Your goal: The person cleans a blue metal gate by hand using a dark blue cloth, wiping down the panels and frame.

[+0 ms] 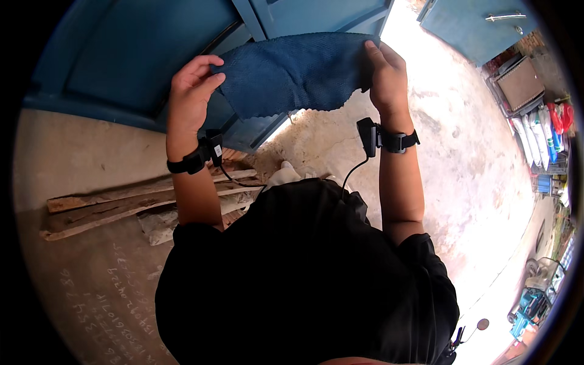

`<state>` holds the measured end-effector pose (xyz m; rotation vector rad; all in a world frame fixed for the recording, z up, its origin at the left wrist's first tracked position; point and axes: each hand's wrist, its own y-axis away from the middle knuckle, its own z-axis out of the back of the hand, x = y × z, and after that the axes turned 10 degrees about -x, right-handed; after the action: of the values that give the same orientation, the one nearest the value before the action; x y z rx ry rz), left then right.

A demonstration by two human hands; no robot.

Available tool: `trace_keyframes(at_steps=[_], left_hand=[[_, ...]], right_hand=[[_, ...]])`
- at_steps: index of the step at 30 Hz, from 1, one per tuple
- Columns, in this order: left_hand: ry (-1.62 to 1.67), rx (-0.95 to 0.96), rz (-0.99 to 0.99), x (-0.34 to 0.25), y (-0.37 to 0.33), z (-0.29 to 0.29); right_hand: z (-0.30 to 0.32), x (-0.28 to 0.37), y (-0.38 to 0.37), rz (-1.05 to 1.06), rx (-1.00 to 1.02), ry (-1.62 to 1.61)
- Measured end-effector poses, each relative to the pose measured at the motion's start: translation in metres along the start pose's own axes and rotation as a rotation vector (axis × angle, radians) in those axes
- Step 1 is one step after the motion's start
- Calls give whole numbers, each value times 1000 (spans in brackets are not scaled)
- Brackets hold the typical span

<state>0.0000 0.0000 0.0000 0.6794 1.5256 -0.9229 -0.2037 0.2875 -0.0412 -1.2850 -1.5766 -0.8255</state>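
Note:
A dark blue cloth [292,76] with a ragged lower edge is stretched between my two hands, in front of a blue metal door. My left hand [191,91] pinches its left end between thumb and fingers. At the other end, my right hand [387,76] grips the upper right corner, thumb on the near side and fingers behind the cloth. The cloth hangs slightly slack, with a fold near its middle. Black straps with small devices and cables circle both my wrists.
Blue door panels [134,55] stand ahead and to the left. Wooden planks [121,204] lie on the left against a wall. On the right are a brown chair-like item [520,85], white sacks [535,137] and a parked vehicle [541,292]. Pale concrete floor [450,182] extends right.

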Motion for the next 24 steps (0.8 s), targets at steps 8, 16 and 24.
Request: trace_keyframes(at_steps=[8, 16, 24], left_hand=[[-91, -68, -163, -22, 4, 11], [368, -82, -674, -47, 21, -12], [390, 102, -975, -85, -8, -76]], right_hand=[[-17, 22, 18, 49, 150, -5], [-51, 96, 28, 163, 979, -530], [-118, 153, 77, 292, 1582, -759]])
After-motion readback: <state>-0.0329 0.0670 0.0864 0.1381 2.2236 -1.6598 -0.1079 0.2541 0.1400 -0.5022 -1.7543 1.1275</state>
